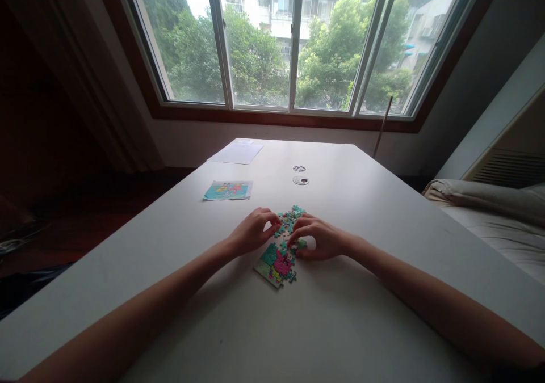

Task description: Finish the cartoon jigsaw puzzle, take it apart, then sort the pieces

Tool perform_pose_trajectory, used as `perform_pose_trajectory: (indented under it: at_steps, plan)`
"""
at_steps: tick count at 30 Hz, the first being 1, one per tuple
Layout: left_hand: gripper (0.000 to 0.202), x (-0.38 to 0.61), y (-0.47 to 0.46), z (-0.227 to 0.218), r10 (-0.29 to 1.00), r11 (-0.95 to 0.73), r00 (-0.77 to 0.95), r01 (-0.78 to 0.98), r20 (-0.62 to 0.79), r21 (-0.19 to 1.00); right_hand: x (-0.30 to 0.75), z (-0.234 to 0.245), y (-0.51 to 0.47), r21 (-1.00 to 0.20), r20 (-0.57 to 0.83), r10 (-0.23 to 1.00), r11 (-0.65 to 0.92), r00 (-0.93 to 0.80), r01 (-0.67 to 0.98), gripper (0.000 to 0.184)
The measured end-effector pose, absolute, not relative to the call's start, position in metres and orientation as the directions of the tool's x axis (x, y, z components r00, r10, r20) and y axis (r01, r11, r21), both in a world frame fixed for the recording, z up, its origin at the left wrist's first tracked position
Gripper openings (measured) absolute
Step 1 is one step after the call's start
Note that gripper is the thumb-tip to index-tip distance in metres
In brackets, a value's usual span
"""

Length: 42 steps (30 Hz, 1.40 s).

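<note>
A partly joined jigsaw puzzle point(275, 262), teal, pink and yellow, lies on the white table point(340, 315) in front of me. Loose teal puzzle pieces point(291, 217) sit in a small heap just beyond it. My left hand point(252, 231) rests at the heap's left edge with its fingers curled and fingertips pinched on the pieces. My right hand point(318, 238) lies at the right of the puzzle, fingers bent, its tips pressing a piece at the puzzle's upper edge. What exactly each pinch holds is too small to make out.
A colourful picture card point(228, 190) lies to the far left of the puzzle. A white sheet of paper point(235, 152) sits near the table's far edge. Two round cable caps point(300, 175) are set in the tabletop. A bed point(489, 213) stands at the right, a wide window point(293, 42) ahead.
</note>
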<state>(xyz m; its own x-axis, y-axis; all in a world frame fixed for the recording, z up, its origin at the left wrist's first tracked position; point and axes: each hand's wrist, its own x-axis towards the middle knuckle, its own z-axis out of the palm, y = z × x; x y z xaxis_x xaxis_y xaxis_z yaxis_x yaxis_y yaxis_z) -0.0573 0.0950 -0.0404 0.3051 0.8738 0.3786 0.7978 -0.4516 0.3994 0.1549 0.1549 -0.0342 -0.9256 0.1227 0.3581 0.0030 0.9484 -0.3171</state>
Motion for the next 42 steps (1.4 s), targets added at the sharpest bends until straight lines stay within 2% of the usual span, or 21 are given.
perform_pose_trajectory:
  at_steps: [7, 13, 15, 18, 21, 28, 35, 38, 42]
  plan:
    - [0.013, -0.048, 0.087, -0.034, 0.847, -0.525, 0.413, 0.746, 0.334, 0.411, 0.157, -0.033, 0.166, -0.327, 0.308, 0.131, 0.945, -0.942, 0.024, 0.014]
    - [0.014, -0.042, 0.084, -0.030, 0.839, -0.540, 0.435, 0.735, 0.326, 0.410, 0.153, -0.036, 0.167, -0.375, 0.299, 0.195, 0.924, -0.934, 0.073, 0.019]
    - [0.014, -0.039, 0.082, -0.028, 0.837, -0.545, 0.440, 0.725, 0.324, 0.422, 0.151, -0.036, 0.165, -0.416, 0.315, 0.233, 0.905, -0.920, 0.087, 0.019]
    - [0.016, -0.037, 0.081, -0.026, 0.833, -0.552, 0.440, 0.696, 0.335, 0.459, 0.148, -0.036, 0.163, -0.509, 0.318, 0.354, 0.847, -0.880, 0.157, 0.021]
    - [0.018, -0.035, 0.081, -0.025, 0.853, -0.518, 0.373, 0.684, 0.365, 0.514, 0.146, -0.037, 0.163, -0.628, 0.309, 0.459, 0.756, -0.833, 0.184, 0.025]
    - [0.015, -0.034, 0.082, -0.026, 0.900, -0.428, 0.255, 0.660, 0.353, 0.618, 0.140, -0.041, 0.161, -0.873, 0.269, 0.587, 0.484, -0.764, 0.065, 0.031]
    - [0.015, -0.034, 0.082, -0.024, 0.907, -0.402, 0.179, 0.634, 0.380, 0.661, 0.136, -0.040, 0.158, -0.921, 0.257, 0.621, 0.390, -0.740, 0.008, 0.029]
    - [0.015, -0.037, 0.085, -0.025, 0.936, -0.334, 0.110, 0.580, 0.334, 0.743, 0.137, -0.039, 0.158, -0.936, 0.267, 0.597, 0.348, -0.757, -0.055, 0.025]
    - [0.016, -0.039, 0.090, -0.026, 0.967, -0.241, 0.029, 0.421, 0.253, 0.875, 0.140, -0.040, 0.160, -0.942, 0.275, 0.571, 0.321, -0.774, -0.097, 0.027]
